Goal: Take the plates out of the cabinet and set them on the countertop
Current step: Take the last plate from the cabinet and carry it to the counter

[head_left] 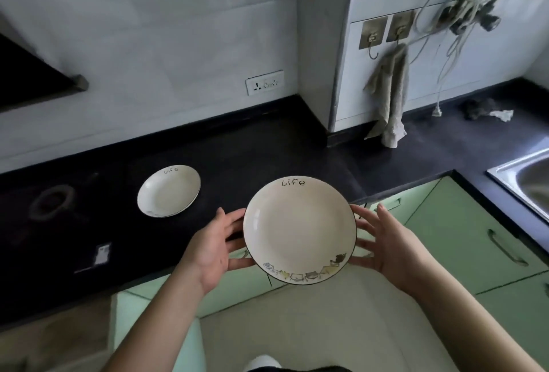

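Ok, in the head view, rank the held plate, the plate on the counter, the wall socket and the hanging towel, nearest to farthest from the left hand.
1. Held plate, in the left hand, on its right.
2. Counter plate, up and left, on the countertop.
3. Wall socket, on the back wall.
4. Towel, far right, on a hook.

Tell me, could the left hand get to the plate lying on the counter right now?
Probably not yet: the left hand helps hold another plate. Otherwise the path to the counter plate looks clear.

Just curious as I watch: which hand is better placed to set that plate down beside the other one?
Probably the left hand: it grips the held plate on the side nearer the plate on the counter.
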